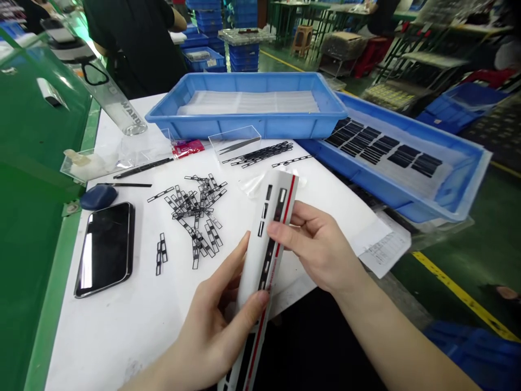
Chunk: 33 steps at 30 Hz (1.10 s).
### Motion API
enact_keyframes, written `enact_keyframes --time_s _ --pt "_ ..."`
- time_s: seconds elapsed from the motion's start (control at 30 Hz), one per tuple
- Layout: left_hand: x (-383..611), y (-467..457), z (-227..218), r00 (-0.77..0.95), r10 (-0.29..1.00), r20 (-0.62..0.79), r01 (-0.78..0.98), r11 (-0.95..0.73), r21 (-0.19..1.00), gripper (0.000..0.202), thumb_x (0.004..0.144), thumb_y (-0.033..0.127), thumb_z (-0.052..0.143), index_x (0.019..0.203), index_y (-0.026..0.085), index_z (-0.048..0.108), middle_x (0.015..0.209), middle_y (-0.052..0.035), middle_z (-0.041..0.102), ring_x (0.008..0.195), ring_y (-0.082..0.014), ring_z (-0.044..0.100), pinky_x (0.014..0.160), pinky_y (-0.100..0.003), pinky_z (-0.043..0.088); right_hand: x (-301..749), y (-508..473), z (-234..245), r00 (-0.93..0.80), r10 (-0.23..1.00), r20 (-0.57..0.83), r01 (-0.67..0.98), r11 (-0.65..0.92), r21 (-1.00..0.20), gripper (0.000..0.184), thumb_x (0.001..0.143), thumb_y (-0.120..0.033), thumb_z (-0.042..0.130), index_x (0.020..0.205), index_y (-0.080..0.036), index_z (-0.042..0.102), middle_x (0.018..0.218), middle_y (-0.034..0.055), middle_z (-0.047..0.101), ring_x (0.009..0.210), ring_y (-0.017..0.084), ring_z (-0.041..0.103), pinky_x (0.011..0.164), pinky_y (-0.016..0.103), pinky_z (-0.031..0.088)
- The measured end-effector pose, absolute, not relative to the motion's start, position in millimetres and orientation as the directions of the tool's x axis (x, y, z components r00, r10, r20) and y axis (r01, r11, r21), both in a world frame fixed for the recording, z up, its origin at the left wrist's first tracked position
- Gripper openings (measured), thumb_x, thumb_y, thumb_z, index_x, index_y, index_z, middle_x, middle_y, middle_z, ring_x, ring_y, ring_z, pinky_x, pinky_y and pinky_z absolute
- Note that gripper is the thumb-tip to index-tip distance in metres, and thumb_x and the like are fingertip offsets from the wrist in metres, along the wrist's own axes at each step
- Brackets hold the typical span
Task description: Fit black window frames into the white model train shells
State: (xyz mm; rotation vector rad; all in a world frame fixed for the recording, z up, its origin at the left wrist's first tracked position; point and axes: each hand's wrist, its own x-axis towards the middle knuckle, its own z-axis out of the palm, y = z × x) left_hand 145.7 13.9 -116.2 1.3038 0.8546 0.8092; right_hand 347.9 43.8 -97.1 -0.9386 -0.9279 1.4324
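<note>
Both my hands hold a long white backing strip (273,228) with a red stripe and a row of small black mesh pieces stuck along it. My left hand (215,309) wraps its lower part, and my right hand (317,244) pinches its upper part between thumb and fingers. Below them on the white table (114,326) lies a loose pile of black slotted pieces (197,214). Farther back, a clear plastic box (235,142) holds tweezers (239,145). A black smartphone (105,250) lies face up at the left.
A blue tray of white sheets (244,106) stands behind the table, and another blue tray (391,155) holds rows of black pieces at the right. A clear bottle (114,98) lies at the left. A person in dark clothes (134,43) stands beyond, near stacked blue crates (242,57).
</note>
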Motion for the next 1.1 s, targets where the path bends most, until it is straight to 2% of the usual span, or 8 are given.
enact_keyframes --time_s 0.1,0.2,0.3,0.43,0.63,0.77,0.97,1.1 --pt "145 12 -115 0.472 0.879 -0.066 0.007 0.071 0.997 0.068 0.102 0.023 0.07 0.161 0.042 0.044 0.166 0.0042 0.053 0.155 -0.0271 0.047 0.132 -0.044 0.036 352 47 -98 -0.034 0.999 -0.032 -0.434 -0.043 -0.9 0.018 0.085 -0.03 0.088 0.099 -0.023 0.08 0.092 0.0012 0.081 0.087 0.019 0.077 0.082 0.032 0.065" --pt "146 10 -112 0.419 0.9 -0.116 0.044 0.108 0.993 0.064 0.1 0.029 0.072 0.159 0.037 0.049 0.162 0.0013 0.057 0.153 -0.0305 0.048 0.132 -0.049 0.035 353 50 -96 -0.041 0.997 -0.071 -0.465 -0.082 -0.882 0.021 0.08 -0.028 0.092 0.096 -0.022 0.08 0.088 -0.0003 0.079 0.08 0.017 0.075 0.073 0.028 0.064" --pt "146 10 -111 0.387 0.911 -0.146 0.087 0.122 0.989 0.065 0.099 0.032 0.073 0.159 0.035 0.05 0.164 0.0008 0.056 0.154 -0.0322 0.047 0.133 -0.05 0.033 355 53 -94 -0.031 0.997 -0.076 -0.474 -0.082 -0.877 0.025 0.078 -0.027 0.093 0.099 -0.023 0.08 0.092 0.0003 0.079 0.084 0.017 0.075 0.077 0.029 0.064" --pt "144 11 -114 0.445 0.888 -0.119 0.131 0.067 0.989 0.066 0.101 0.031 0.07 0.161 0.042 0.045 0.167 0.0043 0.052 0.154 -0.0293 0.047 0.134 -0.047 0.03 358 58 -92 -0.001 0.995 -0.096 -0.498 -0.084 -0.863 0.027 0.074 -0.028 0.096 0.095 -0.022 0.08 0.087 -0.0008 0.078 0.079 0.015 0.074 0.071 0.025 0.062" --pt "145 7 -115 0.363 0.92 -0.146 0.197 0.077 0.977 0.062 0.102 0.039 0.068 0.161 0.036 0.047 0.167 0.003 0.052 0.157 -0.0275 0.042 0.135 -0.045 0.025 361 66 -90 0.018 0.996 -0.09 -0.505 -0.068 -0.861 0.025 0.078 -0.04 0.093 0.088 -0.02 0.08 0.081 0.0003 0.078 0.071 0.013 0.072 0.068 0.025 0.063" --pt "149 8 -112 0.355 0.924 -0.141 0.202 0.071 0.977 0.059 0.102 0.042 0.067 0.159 0.037 0.05 0.164 0.0047 0.056 0.156 -0.0244 0.044 0.133 -0.039 0.029 360 72 -92 0.076 0.994 -0.081 -0.51 -0.031 -0.86 0.025 0.078 -0.038 0.093 0.075 -0.019 0.078 0.072 -0.0009 0.075 0.065 0.011 0.069 0.062 0.02 0.061" --pt "145 16 -107 0.424 0.875 -0.236 0.172 0.178 0.969 0.061 0.101 0.046 0.068 0.159 0.036 0.049 0.154 -0.0007 0.066 0.142 -0.0247 0.062 0.123 -0.033 0.046 369 78 -97 0.216 0.973 -0.083 -0.517 0.041 -0.855 0.02 0.081 -0.041 0.091 0.089 -0.025 0.082 0.081 -0.0021 0.078 0.072 0.013 0.072 0.067 0.024 0.064" --pt "143 25 -107 0.481 0.855 -0.192 0.201 0.105 0.974 0.049 0.104 0.041 0.064 0.152 0.03 0.058 0.153 -0.0034 0.066 0.143 -0.0241 0.06 0.122 -0.029 0.046 377 79 -97 0.255 0.964 -0.078 -0.483 0.057 -0.874 0.018 0.079 -0.034 0.093 0.088 -0.023 0.082 0.084 0.0001 0.079 0.074 0.015 0.073 0.064 0.024 0.063"
